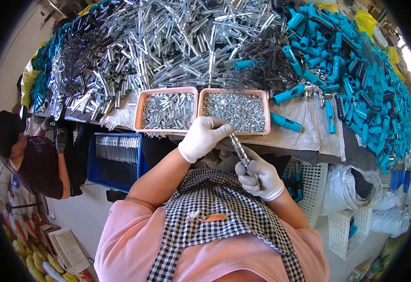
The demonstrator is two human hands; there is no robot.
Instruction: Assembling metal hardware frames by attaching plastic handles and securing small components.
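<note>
A slim silvery metal tube assembly (239,150) slants in front of my chest, with openings along its side. Its lower part lies in my right hand (261,178), whose white-gloved fingers are closed around it. At the upper end my left hand (206,138), also gloved in white, is closed in a pinch, fingertips right at the tube's tip. Whether a small part sits between those fingertips is hidden. Just beyond my hands stand two pink trays: the left tray (138,110) holds small metal pins (169,110), the right tray (266,113) tiny shiny metal pieces (233,112).
Behind the trays rise heaps of metal tubes (177,42), dark springs (266,61) and teal plastic handles (308,42). Loose teal handles (285,122) lie right of the trays. A blue crate (114,174) with metal parts stands left below the table, near a co-worker (38,160). White sacks (351,188) stand right.
</note>
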